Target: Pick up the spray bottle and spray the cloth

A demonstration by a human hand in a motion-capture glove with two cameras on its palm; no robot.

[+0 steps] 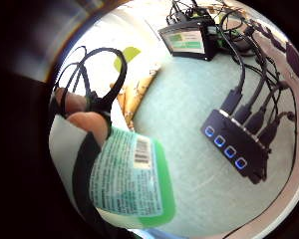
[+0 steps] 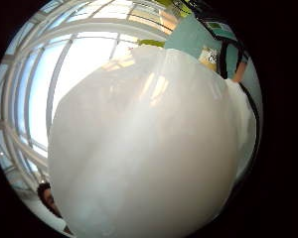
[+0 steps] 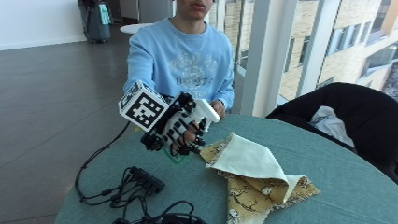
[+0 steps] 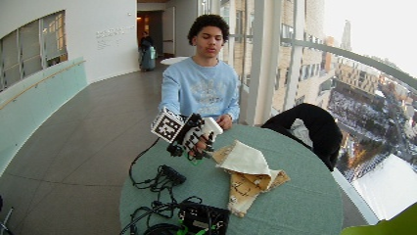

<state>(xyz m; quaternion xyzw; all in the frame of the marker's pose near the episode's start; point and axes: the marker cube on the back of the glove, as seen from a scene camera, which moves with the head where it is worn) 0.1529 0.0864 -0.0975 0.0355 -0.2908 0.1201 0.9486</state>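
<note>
Black cables (image 3: 133,196) and a small hub (image 3: 146,179) lie at the near edge of the round teal table (image 3: 336,163). Beyond them the gloved right hand (image 3: 180,128) is raised above the table, fingers curled around the spray bottle (image 3: 202,112). The bottle's long axis runs roughly upright with a tilt: its white head sits high, angled toward the person's chest, while its green base (image 3: 176,157) hangs low, just over the tabletop. From the little-finger side of the palm, the green body and its printed label (image 1: 127,174) sit close against the palm, base pointing down at the table. Just beside the bottle, the cloth (image 3: 255,179) lies crumpled, cream face folded over its patterned yellow side. The bare hand (image 3: 217,108) rests behind the bottle's head.
</note>
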